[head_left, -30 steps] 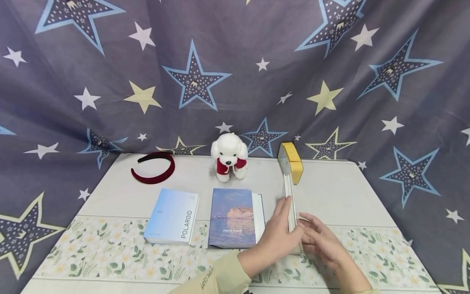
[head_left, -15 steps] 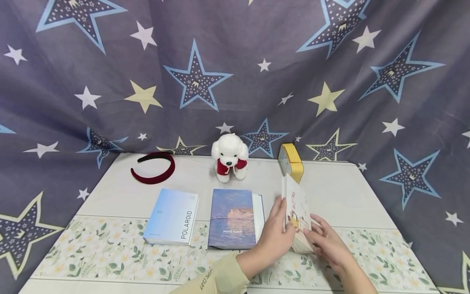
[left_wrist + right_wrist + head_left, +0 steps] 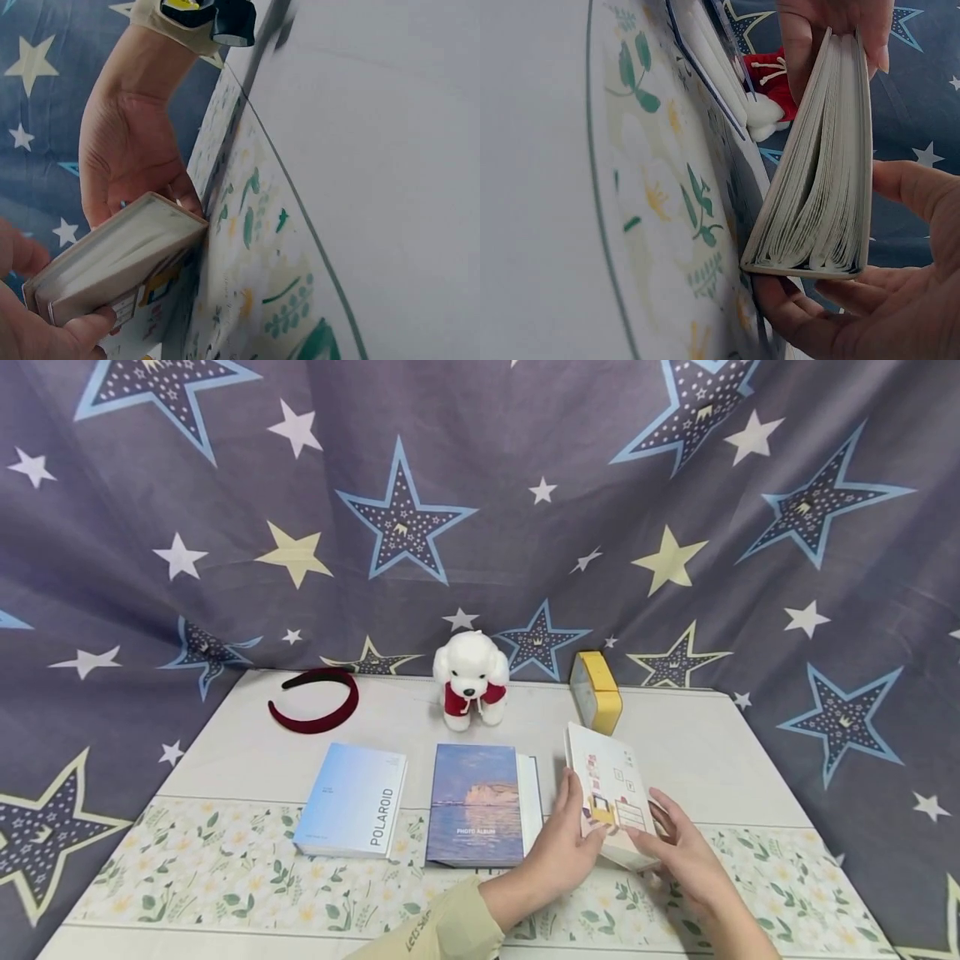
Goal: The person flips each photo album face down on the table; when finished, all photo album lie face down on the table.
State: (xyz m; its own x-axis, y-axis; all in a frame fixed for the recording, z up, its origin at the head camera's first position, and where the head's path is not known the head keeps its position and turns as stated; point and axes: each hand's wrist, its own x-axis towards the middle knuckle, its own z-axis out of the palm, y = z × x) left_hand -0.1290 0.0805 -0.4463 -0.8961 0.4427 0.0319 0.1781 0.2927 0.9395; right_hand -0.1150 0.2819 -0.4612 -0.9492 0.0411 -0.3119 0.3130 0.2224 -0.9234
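A white photo album (image 3: pixel 609 777) with small pink and yellow drawings on its cover is held tilted at the right of the table, between both hands. My left hand (image 3: pixel 564 842) grips its left edge, thumb on the cover and fingers round the far side. On the right edge, my right hand (image 3: pixel 686 860) holds it with the thumb on the cover. The right wrist view shows the bottom of the album (image 3: pixel 817 165), its pages slightly fanned between the covers. In the left wrist view, the left fingers (image 3: pixel 88 330) pinch one side of the album (image 3: pixel 112 259).
A blue-purple photo album (image 3: pixel 474 802) lies left of the hands, and a light blue POLAROID album (image 3: pixel 348 802) farther left. Behind stand a white toy dog (image 3: pixel 468 668) in red and a yellow box (image 3: pixel 602 697). A dark red headband (image 3: pixel 322 724) lies at the back left.
The white album was on edge, its narrow side showing; it has turned so its illustrated cover faces up toward the head camera. My right hand has moved slightly right with the album's edge.
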